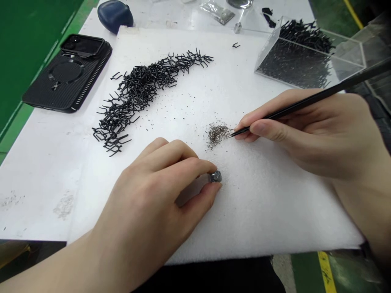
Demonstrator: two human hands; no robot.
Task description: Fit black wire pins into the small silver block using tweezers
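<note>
Overhead, the right hand (301,134) closes on one slim black pointed tool (308,97), its tip at the edge of one small pile of dark granules (217,135) on a white foam sheet (262,211); the left hand (146,195) pinches one dark metallic lump (216,176). A slip could scatter the loose granules; too many black wire clips (134,97) to count lie nearby.

left hand (143,199): 1
right hand (308,134): 1
black tweezers (336,86): 1 pair
small metal piece (216,176): 1
heap of dark grit (217,135): 1
heap of black wire clips (137,91): 1
phone in black case (67,73): 1
clear plastic box (348,55): 1
</note>
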